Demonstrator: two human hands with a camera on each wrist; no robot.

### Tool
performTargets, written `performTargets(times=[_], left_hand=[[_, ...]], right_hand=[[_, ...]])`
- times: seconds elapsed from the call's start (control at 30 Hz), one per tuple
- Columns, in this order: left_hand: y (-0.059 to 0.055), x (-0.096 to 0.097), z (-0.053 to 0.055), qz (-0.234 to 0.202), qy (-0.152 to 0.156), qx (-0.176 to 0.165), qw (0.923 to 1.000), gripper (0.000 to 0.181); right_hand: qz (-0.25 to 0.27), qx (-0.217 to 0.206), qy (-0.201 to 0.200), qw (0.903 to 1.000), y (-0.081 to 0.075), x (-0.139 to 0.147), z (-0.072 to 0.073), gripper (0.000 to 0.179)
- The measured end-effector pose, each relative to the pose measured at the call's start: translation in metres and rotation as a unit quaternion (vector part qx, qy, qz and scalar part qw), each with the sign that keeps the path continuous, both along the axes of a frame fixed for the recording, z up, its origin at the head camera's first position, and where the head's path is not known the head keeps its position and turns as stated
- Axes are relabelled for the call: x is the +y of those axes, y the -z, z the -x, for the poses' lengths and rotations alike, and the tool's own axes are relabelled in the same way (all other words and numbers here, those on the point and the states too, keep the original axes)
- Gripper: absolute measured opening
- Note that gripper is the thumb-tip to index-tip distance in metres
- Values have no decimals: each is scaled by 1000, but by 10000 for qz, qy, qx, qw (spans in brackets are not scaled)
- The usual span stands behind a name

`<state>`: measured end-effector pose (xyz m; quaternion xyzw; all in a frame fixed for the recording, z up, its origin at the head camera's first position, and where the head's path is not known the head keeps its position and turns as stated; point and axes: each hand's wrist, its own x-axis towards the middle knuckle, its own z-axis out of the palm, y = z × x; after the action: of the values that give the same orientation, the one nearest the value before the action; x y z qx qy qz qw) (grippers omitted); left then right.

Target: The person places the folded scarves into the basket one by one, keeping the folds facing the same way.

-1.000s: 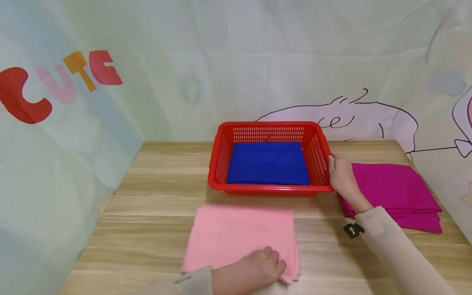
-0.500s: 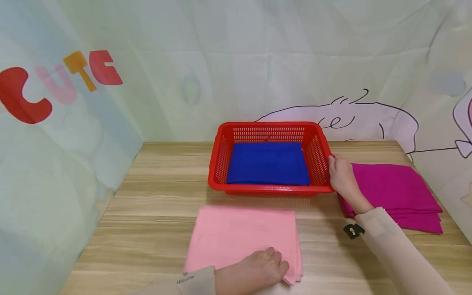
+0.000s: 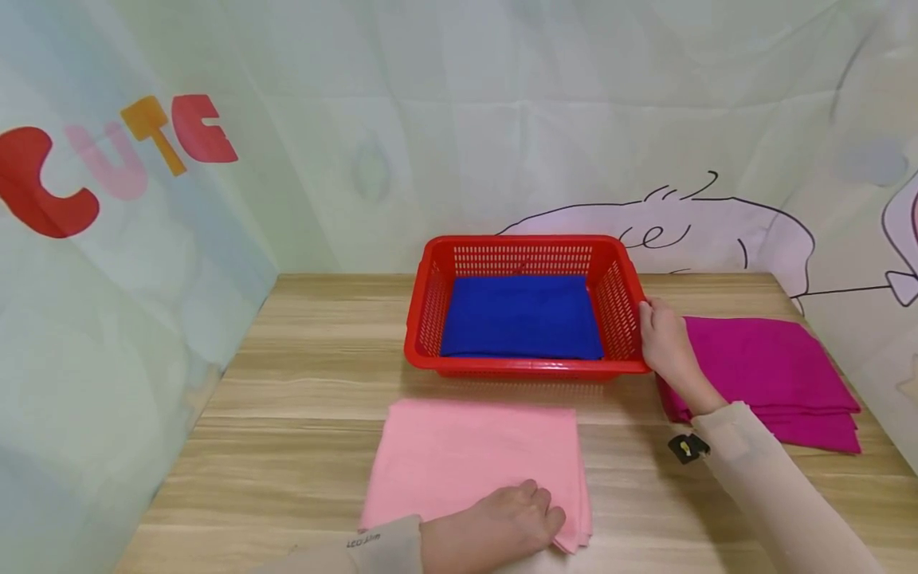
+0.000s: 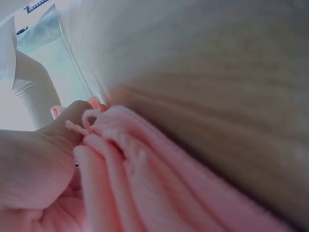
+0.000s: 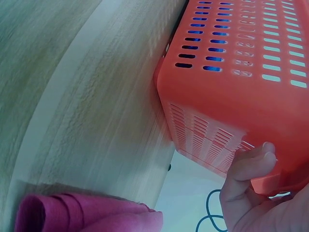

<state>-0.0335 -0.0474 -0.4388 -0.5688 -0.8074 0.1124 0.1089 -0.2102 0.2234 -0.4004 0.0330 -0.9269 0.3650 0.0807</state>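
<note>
A folded pink cloth (image 3: 466, 454) lies flat on the near part of the table. My left hand (image 3: 495, 526) grips its front edge near the right corner; in the left wrist view the cloth's layered folds (image 4: 135, 169) bunch beside the palm (image 4: 34, 169). Further back stands a red plastic basket (image 3: 516, 365) with slotted walls. Inside it a folded blue cloth (image 3: 519, 319) covers most of the bottom. My right hand (image 3: 667, 343) holds the basket's right rim, with fingers (image 5: 251, 169) curled under the rim in the right wrist view.
A folded magenta cloth (image 3: 767, 367) lies at the table's right, partly behind my right forearm. Printed fabric (image 3: 323, 159) hangs behind and beside the wooden table (image 3: 287, 359). In the right wrist view a dark cord (image 5: 208, 208) shows beyond the table edge.
My left hand and the pink cloth have shifted slightly to the right. The right hand stays on the basket's rim, and the basket has not moved.
</note>
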Motion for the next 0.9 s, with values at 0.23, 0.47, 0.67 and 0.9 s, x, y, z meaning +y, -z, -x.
performTargets(times=[0.23, 0.47, 0.67, 0.9], left_hand=[[-2, 5, 0, 131, 14, -208, 9997, 14], [-3, 9, 1, 202, -9, -532, 9984, 16], [1, 14, 0, 17, 87, 68, 9999, 9], [1, 19, 0, -134, 174, 302, 9993, 12]], right_hand=[[-6, 26, -16, 10000, 0, 0, 0, 50], [-12, 64, -9, 10000, 0, 0, 0, 49], [-4, 88, 4, 10000, 0, 0, 1, 48], [-20, 19, 60, 10000, 0, 0, 0, 48]])
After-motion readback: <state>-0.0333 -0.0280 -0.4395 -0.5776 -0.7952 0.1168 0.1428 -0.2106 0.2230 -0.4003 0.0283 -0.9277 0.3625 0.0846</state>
